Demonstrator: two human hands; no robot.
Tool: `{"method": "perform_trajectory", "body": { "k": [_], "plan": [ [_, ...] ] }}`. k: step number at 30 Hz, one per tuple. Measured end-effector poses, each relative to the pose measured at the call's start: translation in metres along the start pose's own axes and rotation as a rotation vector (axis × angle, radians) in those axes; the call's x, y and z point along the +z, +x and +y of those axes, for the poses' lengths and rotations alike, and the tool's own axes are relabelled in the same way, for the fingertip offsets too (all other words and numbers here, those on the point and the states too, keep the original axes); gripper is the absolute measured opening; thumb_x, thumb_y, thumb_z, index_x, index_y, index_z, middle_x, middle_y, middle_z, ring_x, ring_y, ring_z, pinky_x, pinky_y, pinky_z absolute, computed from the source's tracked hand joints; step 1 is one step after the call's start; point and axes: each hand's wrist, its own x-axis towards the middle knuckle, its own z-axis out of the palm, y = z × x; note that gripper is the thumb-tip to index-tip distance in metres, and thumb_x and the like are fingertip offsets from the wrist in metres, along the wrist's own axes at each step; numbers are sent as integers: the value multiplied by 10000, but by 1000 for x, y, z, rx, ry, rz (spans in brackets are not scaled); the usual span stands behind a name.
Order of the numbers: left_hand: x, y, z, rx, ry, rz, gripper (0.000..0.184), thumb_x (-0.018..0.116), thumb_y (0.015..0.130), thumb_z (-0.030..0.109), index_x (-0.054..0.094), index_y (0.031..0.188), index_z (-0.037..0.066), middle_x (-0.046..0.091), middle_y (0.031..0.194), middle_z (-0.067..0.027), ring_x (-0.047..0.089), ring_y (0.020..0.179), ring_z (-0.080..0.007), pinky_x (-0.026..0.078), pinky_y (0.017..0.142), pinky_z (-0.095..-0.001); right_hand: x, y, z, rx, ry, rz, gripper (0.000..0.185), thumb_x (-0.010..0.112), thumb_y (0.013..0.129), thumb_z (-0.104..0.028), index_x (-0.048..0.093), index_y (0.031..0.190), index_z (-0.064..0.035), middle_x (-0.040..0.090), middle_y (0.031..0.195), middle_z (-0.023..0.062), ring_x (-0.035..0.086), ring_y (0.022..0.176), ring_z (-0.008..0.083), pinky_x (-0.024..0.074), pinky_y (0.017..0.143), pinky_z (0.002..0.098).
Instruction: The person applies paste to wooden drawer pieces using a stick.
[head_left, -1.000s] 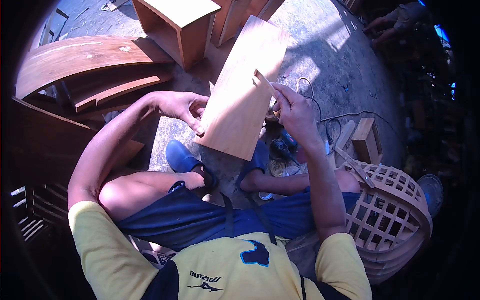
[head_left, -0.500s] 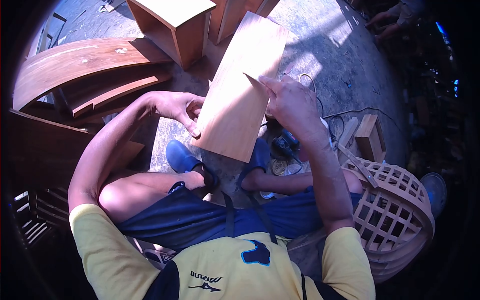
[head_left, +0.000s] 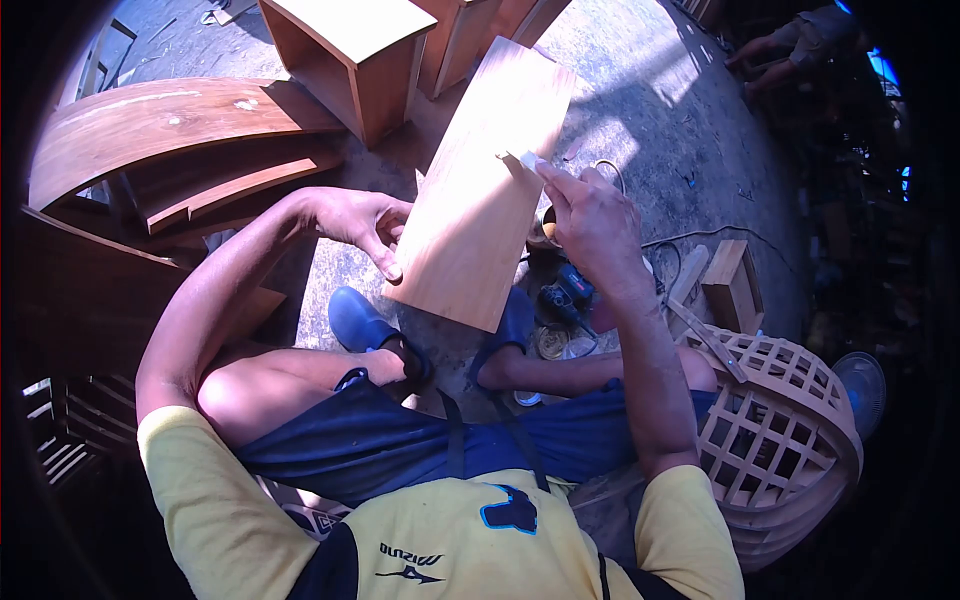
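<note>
Lap: dark blue shorts point(head_left: 330, 440) below a yellow shirt point(head_left: 430, 545)
Lattice frame point(head_left: 770, 420): wooden, rounded, by the right knee
Left hand point(head_left: 362, 225): holding the board, thumb at its near left edge, fingers curled and partly hidden
Board point(head_left: 460, 235): one, oblong, pale brown, slanting away above the feet, partly sunlit
Right hand point(head_left: 600, 225): narrow pinch on a small strip point(head_left: 528, 160), over the board's right side; contact with the face cannot be told
Board work: apparently surface tending with the strip; a next stroke would call for a steady left grip and even pressure
Power tool point(head_left: 567, 288): blue, on the floor near the right foot
Cabinet point(head_left: 385, 95): open-fronted, beyond the board's left
Other person point(head_left: 800, 45): far right, well apart
</note>
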Motion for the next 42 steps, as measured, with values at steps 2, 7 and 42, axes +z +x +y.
{"method": "perform_trajectory", "body": {
  "k": [2, 7, 42],
  "plan": [
    [1, -1, -1, -3, -5, 10, 942, 938, 747, 105, 398, 1510, -18, 669, 1339, -143, 615, 1269, -207, 463, 1125, -404, -2, 6, -7, -21, 48, -9, 308, 607, 1012, -232, 716, 1297, -188, 668, 921, 180, 705, 904, 369, 559, 808, 490],
    [2, -2, -1, 17, -12, 1, 940, 936, 751, 111, 398, 1510, -19, 671, 1332, -147, 618, 1263, -207, 464, 1125, -406, -16, 14, -6, -74, 5, -162, 303, 571, 1016, -224, 737, 1258, -144, 725, 1055, 228, 706, 1007, 384, 551, 898, 488],
    [1, -2, -2, 5, 9, 20, 1007, 938, 742, 110, 357, 1556, -8, 672, 1329, -132, 631, 1230, -192, 473, 1112, -400, -19, 7, -3, -62, 147, -147, 317, 563, 1026, -231, 725, 1276, -123, 734, 1112, 214, 712, 1014, 387, 547, 917, 479]
  ]
}}
